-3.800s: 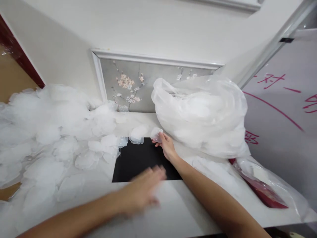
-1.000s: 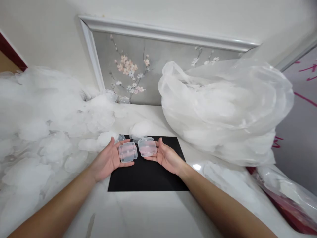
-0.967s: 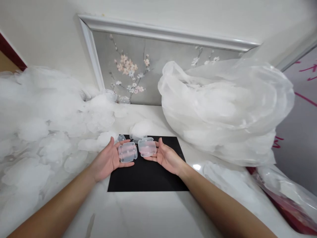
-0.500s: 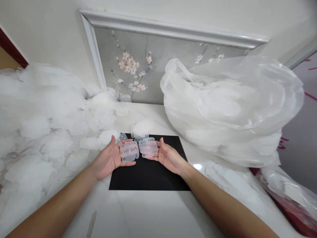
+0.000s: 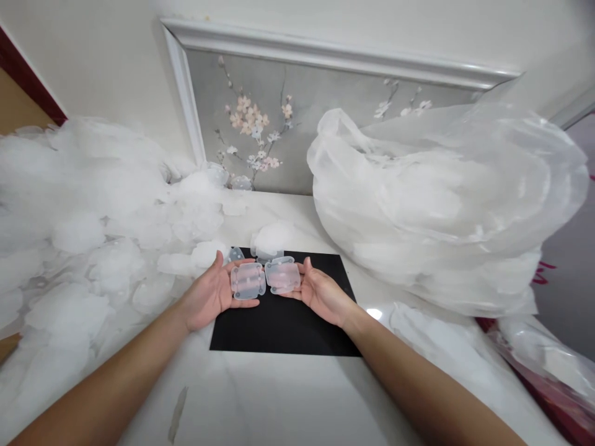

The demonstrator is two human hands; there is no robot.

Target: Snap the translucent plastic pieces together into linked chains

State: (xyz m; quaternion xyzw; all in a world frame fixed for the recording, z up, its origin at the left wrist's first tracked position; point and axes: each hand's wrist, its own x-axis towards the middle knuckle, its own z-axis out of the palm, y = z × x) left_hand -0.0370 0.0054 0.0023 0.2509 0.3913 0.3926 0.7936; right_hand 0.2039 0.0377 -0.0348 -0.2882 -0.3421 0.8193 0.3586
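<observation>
Palm up, my left hand bears a translucent plastic piece with rounded lobes and small round dots at its corners. The piece lies across the outstretched fingers, with the thumb raised away from it. A similar translucent plastic piece rests on the fingers of my right hand, whose thumb also points up. The two pieces are side by side, their near edges almost meeting; whether they touch I cannot tell. Both are held above a black mat. Beyond them, a small stack of white translucent pieces sits at the mat's far edge.
A large heap of similar translucent pieces covers the left side of the white marbled table. A big clear plastic bag, filled with white pieces, stands at the right. Behind is a wall with a framed floral panel.
The whole view has shifted slightly, so everything appears a little further right. Both hands keep their pose, each still bearing its plastic piece.
</observation>
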